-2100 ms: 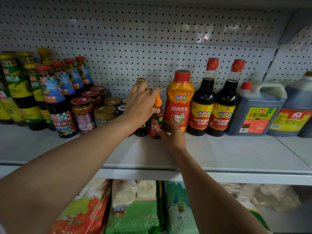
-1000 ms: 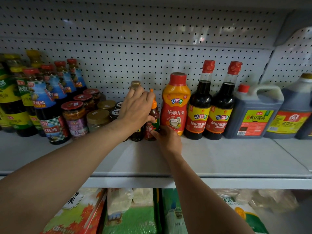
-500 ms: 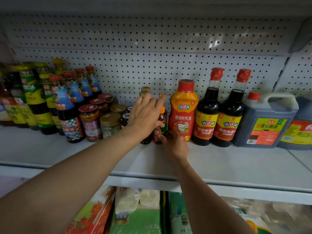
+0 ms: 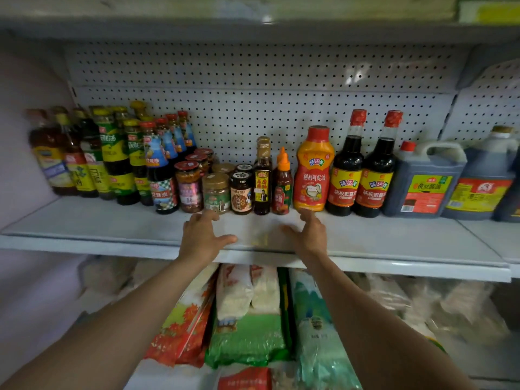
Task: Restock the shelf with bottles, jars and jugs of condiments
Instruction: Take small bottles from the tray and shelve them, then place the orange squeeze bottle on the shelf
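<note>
A slim dark bottle with a gold cap (image 4: 262, 175) and a small orange-capped chili sauce bottle (image 4: 282, 182) stand upright side by side on the grey shelf (image 4: 112, 223), between the jars (image 4: 216, 192) and the orange oyster-sauce bottle (image 4: 313, 170). My left hand (image 4: 201, 236) hovers over the shelf's front part with relaxed fingers, holding nothing. My right hand (image 4: 308, 233) is opposite it, also relaxed with nothing in it. Both hands are a short way in front of the two small bottles and touch neither.
Tall oil and sauce bottles (image 4: 112, 153) crowd the shelf's left end. Two dark soy bottles (image 4: 363, 167) and two big jugs (image 4: 425, 181) fill the right. A pegboard wall (image 4: 281, 80) backs the shelf. Bags of rice (image 4: 247, 313) lie on the level below.
Both hands have let go of the two small bottles and drawn back toward the shelf's front edge. The two bottles now stand free.
</note>
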`<action>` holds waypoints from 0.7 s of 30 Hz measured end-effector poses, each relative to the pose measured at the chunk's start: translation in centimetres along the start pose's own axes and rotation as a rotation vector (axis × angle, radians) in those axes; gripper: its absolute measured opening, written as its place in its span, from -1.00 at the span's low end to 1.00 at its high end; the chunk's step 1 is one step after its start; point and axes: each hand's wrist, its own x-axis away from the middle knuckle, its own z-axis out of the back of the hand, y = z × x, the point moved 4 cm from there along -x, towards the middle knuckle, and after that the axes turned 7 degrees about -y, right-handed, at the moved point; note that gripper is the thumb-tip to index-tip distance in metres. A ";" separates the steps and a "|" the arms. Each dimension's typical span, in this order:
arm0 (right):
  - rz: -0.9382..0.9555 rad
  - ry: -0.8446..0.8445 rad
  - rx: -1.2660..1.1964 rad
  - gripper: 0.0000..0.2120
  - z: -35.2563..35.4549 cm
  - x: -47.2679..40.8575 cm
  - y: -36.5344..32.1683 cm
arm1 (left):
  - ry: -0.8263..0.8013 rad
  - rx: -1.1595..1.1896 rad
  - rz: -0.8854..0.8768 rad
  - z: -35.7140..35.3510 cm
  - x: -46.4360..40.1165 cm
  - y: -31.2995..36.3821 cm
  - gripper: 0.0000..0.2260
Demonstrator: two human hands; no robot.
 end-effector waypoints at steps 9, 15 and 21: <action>-0.020 -0.019 0.471 -0.44 -2.3 13.2 -0.9 | -0.112 0.104 -0.047 -3.3 7.2 -4.5 -0.51; -0.112 -0.236 0.574 -0.37 -7.1 20.2 3.9 | -0.208 0.090 0.013 -8.2 13.9 -10.0 -0.44; -0.193 -0.433 0.550 -0.37 -10.1 25.4 8.6 | -0.291 0.056 0.094 -12.1 18.5 -15.2 -0.39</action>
